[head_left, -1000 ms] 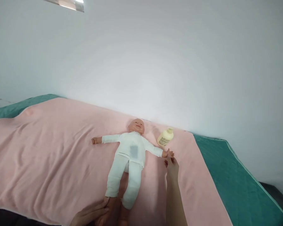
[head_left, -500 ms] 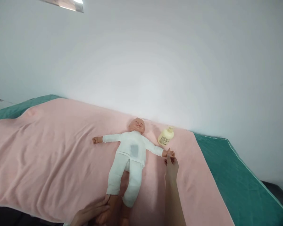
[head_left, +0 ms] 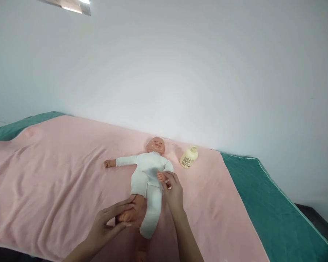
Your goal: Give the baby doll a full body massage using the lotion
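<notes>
A baby doll (head_left: 144, 171) in white clothing lies on its back with its head toward the wall. My left hand (head_left: 105, 223) grips the doll's foot (head_left: 127, 215) on the left, fingers above and thumb below, and that leg is bent up toward the body. My right hand (head_left: 174, 191) pinches the doll's hand (head_left: 161, 177), which is folded in over the belly. The doll's other arm (head_left: 125, 160) stretches out to the left. Its other leg (head_left: 151, 216) lies straight, the foot dim near the bottom edge.
A pale yellow bottle (head_left: 188, 157) with printed text stands beside the doll's head, to the right. Beneath everything spreads a pink blanket (head_left: 71, 163), wrinkled on the left, over a green cover (head_left: 273, 203). A white wall (head_left: 164, 72) rises behind.
My right hand has brought the doll's hand inward from the outstretched side to over the belly. My left hand has pushed the doll's foot up, bending that leg.
</notes>
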A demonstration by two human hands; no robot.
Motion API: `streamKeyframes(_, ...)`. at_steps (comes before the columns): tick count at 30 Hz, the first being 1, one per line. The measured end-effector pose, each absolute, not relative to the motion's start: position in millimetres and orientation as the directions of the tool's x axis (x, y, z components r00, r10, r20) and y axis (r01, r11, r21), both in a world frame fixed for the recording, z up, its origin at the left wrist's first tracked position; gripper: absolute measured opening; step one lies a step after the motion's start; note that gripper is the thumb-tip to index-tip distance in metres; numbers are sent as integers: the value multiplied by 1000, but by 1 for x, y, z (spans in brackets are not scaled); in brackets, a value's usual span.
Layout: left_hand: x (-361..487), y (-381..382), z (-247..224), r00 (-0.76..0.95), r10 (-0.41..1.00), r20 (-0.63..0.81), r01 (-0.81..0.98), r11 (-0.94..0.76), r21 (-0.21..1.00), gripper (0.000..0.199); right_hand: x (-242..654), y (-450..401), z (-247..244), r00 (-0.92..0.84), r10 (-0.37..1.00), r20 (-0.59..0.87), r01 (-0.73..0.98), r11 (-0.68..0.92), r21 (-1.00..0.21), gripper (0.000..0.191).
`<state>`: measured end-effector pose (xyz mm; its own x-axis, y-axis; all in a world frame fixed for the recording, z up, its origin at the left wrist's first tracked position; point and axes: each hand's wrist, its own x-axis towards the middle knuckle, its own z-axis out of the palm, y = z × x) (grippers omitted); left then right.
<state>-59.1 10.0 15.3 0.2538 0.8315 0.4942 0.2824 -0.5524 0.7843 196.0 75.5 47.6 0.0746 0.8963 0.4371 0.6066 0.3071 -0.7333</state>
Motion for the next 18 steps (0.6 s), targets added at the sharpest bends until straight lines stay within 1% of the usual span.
streamKeyframes(3, -52, 26, 20, 216, 879, 425, 242, -470, 849, 34, 186, 74, 37, -15, 894, 447, 665, 342, -663, 27)
streamKeyframes(6, -47, 42, 24, 189, 921, 340, 192, -374, 907, 34, 183, 75, 32, -67, 887, 456, 725, 358, -589, 27)
streamKeyframes(9, -45, 50, 27, 186, 939, 289, 148, -317, 937, 36, 184, 75, 33, -86, 886, 456, 735, 365, -571, 28)
streamKeyframes(11, -45, 50, 27, 197, 937, 288, 116, -314, 942, 37, 187, 75, 35, -74, 891, 447, 711, 361, -603, 28)
streamKeyframes(14, -46, 41, 25, 225, 920, 322, 106, -351, 930, 36, 193, 77, 38, 15, 904, 427, 638, 320, -700, 28)
streamKeyframes(18, -52, 23, 17, 323, 874, 362, 202, -438, 876, 34, 209, 87, 40, 269, 881, 388, 521, 206, -828, 32)
